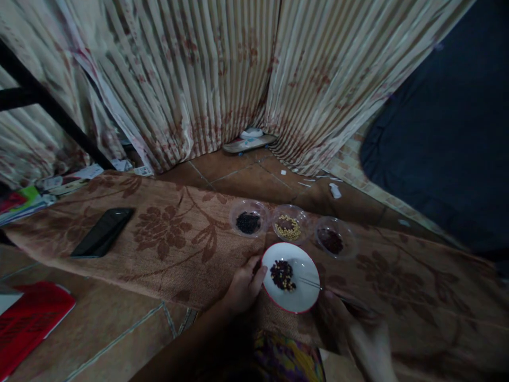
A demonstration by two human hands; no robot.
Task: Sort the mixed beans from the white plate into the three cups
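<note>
A white bowl (301, 298) with a red rim sits near the front edge of the cloth-covered bench. Dark beans mixed with some yellow ones (282, 275) lie in its left half. My left hand (245, 284) grips the bowl's left side, thumb at the rim. On the right, my blurred right hand (358, 323) is closed around what look like thin metal tweezers (310, 283), whose two prongs reach over the bowl. Behind the bowl stand three clear plastic cups: one with black beans (248, 223), one with yellow beans (288, 228), one with dark red beans (331, 241).
A black phone (103, 233) lies on the brown patterned cloth (167, 270) at left. Papers (75, 178) are piled at the far left end. A red bag (35, 318) is on the tiled floor. Striped curtains (191, 79) hang behind, with a skateboard (248, 143) at their foot.
</note>
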